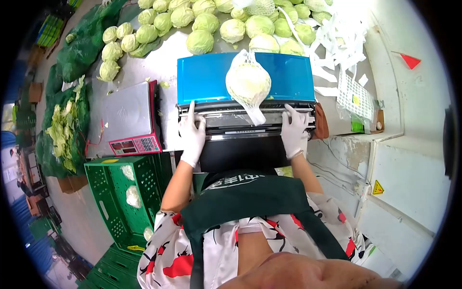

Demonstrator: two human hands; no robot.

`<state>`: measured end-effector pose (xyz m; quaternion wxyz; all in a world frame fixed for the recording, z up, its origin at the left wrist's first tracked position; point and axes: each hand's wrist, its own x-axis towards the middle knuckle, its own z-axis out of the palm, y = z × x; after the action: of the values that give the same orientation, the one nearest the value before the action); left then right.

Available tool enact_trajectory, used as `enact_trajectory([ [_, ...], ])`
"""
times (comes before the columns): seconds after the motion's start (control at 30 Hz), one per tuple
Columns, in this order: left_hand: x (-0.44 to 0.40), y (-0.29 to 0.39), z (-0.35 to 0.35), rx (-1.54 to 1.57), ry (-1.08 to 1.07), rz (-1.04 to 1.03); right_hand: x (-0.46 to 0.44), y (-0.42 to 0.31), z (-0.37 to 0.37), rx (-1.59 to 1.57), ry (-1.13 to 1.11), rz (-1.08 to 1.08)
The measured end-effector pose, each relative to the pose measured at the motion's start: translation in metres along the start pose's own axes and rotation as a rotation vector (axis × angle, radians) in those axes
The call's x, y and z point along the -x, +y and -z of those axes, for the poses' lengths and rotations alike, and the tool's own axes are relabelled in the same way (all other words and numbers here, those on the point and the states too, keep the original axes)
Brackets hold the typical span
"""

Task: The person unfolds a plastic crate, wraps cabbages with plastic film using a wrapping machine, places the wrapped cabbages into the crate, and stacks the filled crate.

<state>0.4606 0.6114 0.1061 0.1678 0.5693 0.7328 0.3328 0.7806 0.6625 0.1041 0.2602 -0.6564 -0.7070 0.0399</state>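
A netted cabbage [248,83] lies on the blue top of a machine [202,79], its plastic wrap tail hanging over the black and metal front slot. My left hand [192,137], in a white glove, rests at the left end of the slot with its index finger stretched out. My right hand [294,131], also gloved in white, lies at the right end of the slot, fingers apart. Neither hand touches the cabbage, which sits between and above them.
Loose cabbages [202,23] cover the far table. A scale [127,113] stands left, above a green crate [108,202] with wrapped pieces. White strips [341,36] and a netted pad [355,96] lie right. Green net sacks [79,53] are far left.
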Motion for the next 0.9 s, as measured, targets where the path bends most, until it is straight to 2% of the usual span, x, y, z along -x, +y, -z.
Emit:
enact_trajectory([
  [0.03,-0.005,0.004,0.006,0.369,-0.045,0.039,-0.005,-0.005,0.015,-0.306,-0.118,-0.114],
  [0.07,-0.003,0.008,0.022,0.477,-0.171,0.116,-0.015,-0.009,0.036,-0.612,-0.234,-0.232],
  [0.1,-0.003,0.018,0.047,0.497,-0.310,0.003,-0.020,-0.008,0.063,-0.897,-0.463,-0.332],
  [0.13,-0.003,0.028,0.077,0.516,-0.447,-0.111,-0.024,-0.017,0.102,-0.899,-0.620,-0.355],
  [0.2,-0.008,0.049,0.137,0.534,-0.698,-0.078,-0.042,-0.006,0.159,-0.766,-0.993,-0.092],
  [0.27,-0.014,0.062,0.173,0.742,-0.670,-0.019,-0.070,0.010,0.167,-0.967,-0.896,0.565],
  [0.3,-0.020,0.064,0.165,0.959,-0.508,0.048,-0.090,0.010,0.168,-1.123,-0.894,0.592],
  [0.33,-0.026,0.066,0.156,1.165,-0.337,0.079,-0.110,-0.001,0.165,-1.116,-0.814,0.511],
  [0.37,-0.056,0.095,0.144,1.088,-0.241,0.015,-0.130,-0.013,0.162,-1.109,-0.736,0.429],
  [0.4,-0.081,0.084,0.120,0.903,-0.215,-0.083,-0.146,-0.041,0.149,-0.933,-0.582,0.247],
  [0.43,-0.104,0.066,0.092,0.665,-0.262,-0.210,-0.165,-0.051,0.122,-0.766,-0.600,0.374],
  [0.47,-0.115,0.057,0.064,0.488,-0.350,-0.219,-0.182,-0.055,0.088,-0.597,-0.610,0.497],
  [0.5,-0.125,0.053,0.031,0.276,-0.312,-0.404,-0.186,-0.049,0.043,-0.454,-0.615,0.659],
  [0.53,-0.133,0.052,0.004,0.148,-0.332,-0.503,-0.185,-0.045,0.008,-0.305,-0.614,0.817],
  [0.57,-0.138,0.054,-0.017,0.170,-0.411,-0.538,-0.184,-0.057,-0.001,-0.512,-0.749,0.623],
  [0.6,-0.137,0.068,-0.022,0.458,-0.460,-0.285,-0.183,-0.066,-0.005,-0.712,-0.875,0.414],
  [0.67,-0.143,0.056,-0.034,0.597,-0.464,-0.199,-0.177,-0.064,-0.006,-0.760,-0.878,0.278],
  [0.7,-0.141,0.058,-0.027,0.608,-0.470,-0.222,-0.167,-0.058,-0.013,-0.806,-0.863,0.212],
  [0.8,-0.105,0.055,-0.019,0.717,-0.594,0.117,-0.120,-0.059,0.006,-1.021,-0.900,-0.075],
  [0.83,-0.087,0.067,-0.001,0.702,-0.664,0.197,-0.105,-0.066,0.031,-1.021,-0.966,-0.168],
  [0.87,-0.068,0.069,0.007,0.596,-0.714,0.145,-0.089,-0.073,0.056,-1.020,-1.033,-0.261],
  [0.9,-0.042,0.069,0.012,0.634,-0.810,0.184,-0.068,-0.069,0.071,-0.991,-1.133,-0.341],
])
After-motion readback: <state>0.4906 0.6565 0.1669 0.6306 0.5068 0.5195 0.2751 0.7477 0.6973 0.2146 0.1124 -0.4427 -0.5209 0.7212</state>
